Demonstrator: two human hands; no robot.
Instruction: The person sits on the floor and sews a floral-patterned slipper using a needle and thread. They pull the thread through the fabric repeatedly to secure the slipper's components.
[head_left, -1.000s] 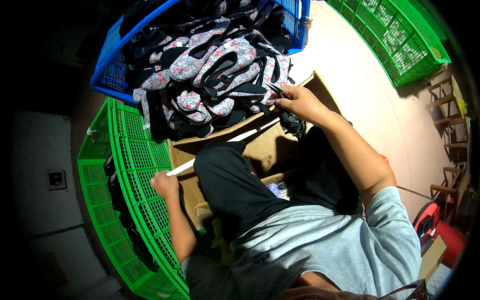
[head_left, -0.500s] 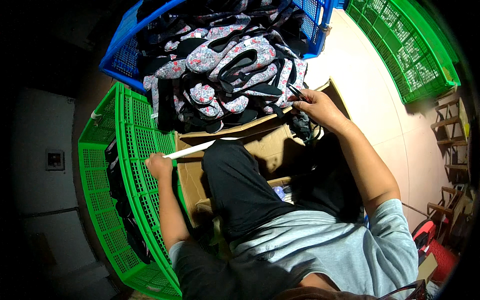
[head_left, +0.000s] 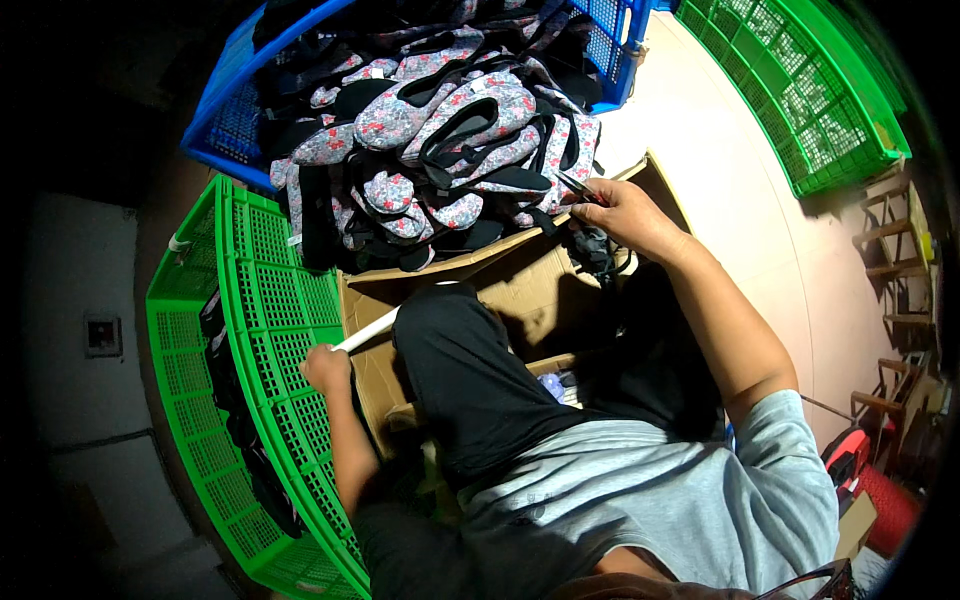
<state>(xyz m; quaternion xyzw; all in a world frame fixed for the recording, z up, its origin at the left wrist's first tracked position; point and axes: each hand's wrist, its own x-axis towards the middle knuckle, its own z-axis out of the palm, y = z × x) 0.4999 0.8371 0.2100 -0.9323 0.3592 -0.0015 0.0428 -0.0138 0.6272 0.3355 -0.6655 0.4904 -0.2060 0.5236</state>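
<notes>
Several plastic crates (head_left: 272,322), pale floor (head_left: 740,245)

The shoes (head_left: 385,125) wear a pale grey floral print flecked with red — their linings plain black — while one crate (head_left: 228,125) is bright blue and two others, the left crate (head_left: 234,275) and the upper-right crate (head_left: 893,156), vivid green. The rod (head_left: 370,330) is white, the small tool (head_left: 577,186) dark with a touch of red, and the box (head_left: 540,300) cardboard brown (a little lilac object (head_left: 551,386) aside). The trousers (head_left: 465,380) are black, the shirt (head_left: 640,490) light grey.
</notes>
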